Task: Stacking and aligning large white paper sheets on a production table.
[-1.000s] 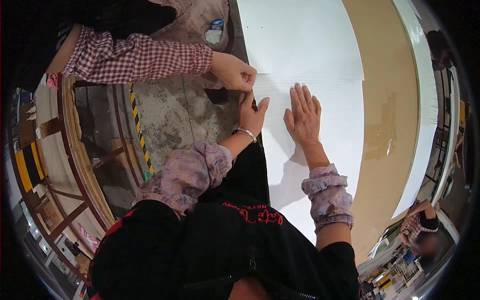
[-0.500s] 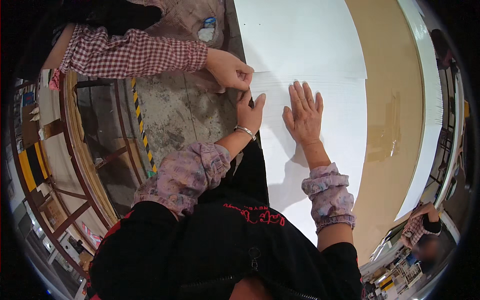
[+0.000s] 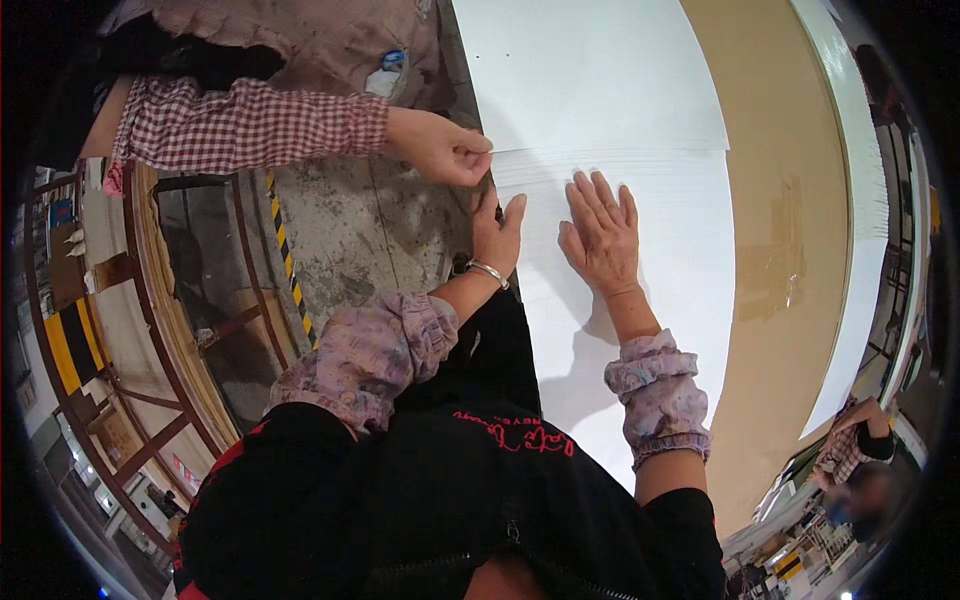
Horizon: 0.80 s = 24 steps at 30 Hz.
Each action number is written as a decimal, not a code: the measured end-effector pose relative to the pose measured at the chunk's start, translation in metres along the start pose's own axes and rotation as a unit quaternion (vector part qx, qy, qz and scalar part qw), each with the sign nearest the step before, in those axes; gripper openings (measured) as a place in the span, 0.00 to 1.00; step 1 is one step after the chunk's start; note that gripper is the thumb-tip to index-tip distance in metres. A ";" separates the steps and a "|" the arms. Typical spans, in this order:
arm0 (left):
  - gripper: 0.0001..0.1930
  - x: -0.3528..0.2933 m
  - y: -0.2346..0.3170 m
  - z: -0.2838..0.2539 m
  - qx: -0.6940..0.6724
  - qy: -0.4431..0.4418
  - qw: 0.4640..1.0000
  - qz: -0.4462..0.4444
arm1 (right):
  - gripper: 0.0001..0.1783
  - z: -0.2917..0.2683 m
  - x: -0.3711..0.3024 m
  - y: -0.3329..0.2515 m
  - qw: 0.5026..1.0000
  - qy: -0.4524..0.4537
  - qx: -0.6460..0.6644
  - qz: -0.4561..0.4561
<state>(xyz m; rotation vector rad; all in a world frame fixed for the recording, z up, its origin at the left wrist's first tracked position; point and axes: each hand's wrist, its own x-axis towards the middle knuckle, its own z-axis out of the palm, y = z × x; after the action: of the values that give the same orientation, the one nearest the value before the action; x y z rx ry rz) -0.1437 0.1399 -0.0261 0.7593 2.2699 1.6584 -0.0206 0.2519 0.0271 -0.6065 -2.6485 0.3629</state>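
Note:
My right hand [image 3: 603,238] lies flat on the white sheets [image 3: 650,330], its fingers stretched out and pointing away from me. At the left edge of the sheets is my left hand [image 3: 497,240], a silver bangle on its wrist. Its thumb stands apart from the fingers and reaches over the edge; the fingers run along the side and are partly hidden. Farther off, another white sheet [image 3: 600,80] overlaps the near ones. A co-worker's hand [image 3: 440,145] in a checked sleeve is closed at that sheet's near left corner. Several thin edge lines show below the overlap.
Brown board [image 3: 775,230] with clear tape lies to the right of the sheets, with a pale stack [image 3: 860,200] beyond it. On the left are a concrete floor [image 3: 350,220], a black-and-yellow floor stripe [image 3: 285,245] and a metal rack [image 3: 150,390]. Another person [image 3: 855,450] is at lower right.
The co-worker's hand has shifted a little left and away from my left hand. My right hand has slid slightly toward me, its fingers closer together. My left hand stays at the edge.

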 end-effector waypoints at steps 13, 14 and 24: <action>0.23 -0.001 0.016 -0.005 0.016 -0.046 0.997 -0.058 | 0.23 -0.003 0.007 -0.001 1.000 -0.023 -0.015 -0.007; 0.23 -0.001 0.018 -0.004 0.004 -0.044 0.998 -0.049 | 0.24 -0.005 0.006 0.000 0.999 -0.025 -0.019 -0.005; 0.34 0.003 0.009 -0.012 -0.024 -0.084 0.983 -0.163 | 0.24 -0.008 -0.002 0.000 0.999 -0.025 -0.027 -0.029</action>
<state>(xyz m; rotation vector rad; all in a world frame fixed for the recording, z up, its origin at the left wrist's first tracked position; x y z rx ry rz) -0.1491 0.1334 -0.0129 0.4657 2.0967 1.4345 -0.0157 0.2521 0.0340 -0.5429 -2.7257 0.2951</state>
